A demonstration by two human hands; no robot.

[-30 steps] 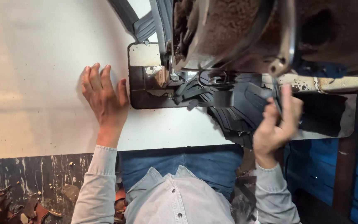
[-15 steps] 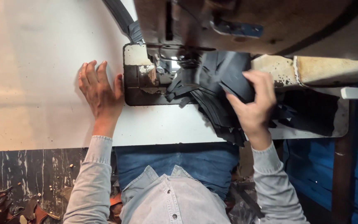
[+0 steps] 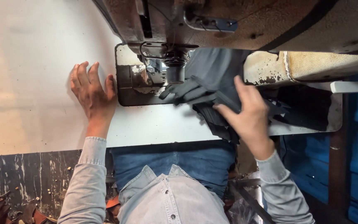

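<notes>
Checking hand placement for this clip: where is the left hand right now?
In the head view, the left hand lies flat on the white table, left of the sewing machine's dark base plate.

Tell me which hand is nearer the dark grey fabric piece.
Right. The right hand rests on the dark grey fabric piece; the left hand lies flat on the white table, apart from it.

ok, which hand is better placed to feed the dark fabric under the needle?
Right, probably. The right hand already rests on the dark fabric beside the sewing machine's needle bar. The left hand lies flat on the white table, apart from the fabric.
</notes>
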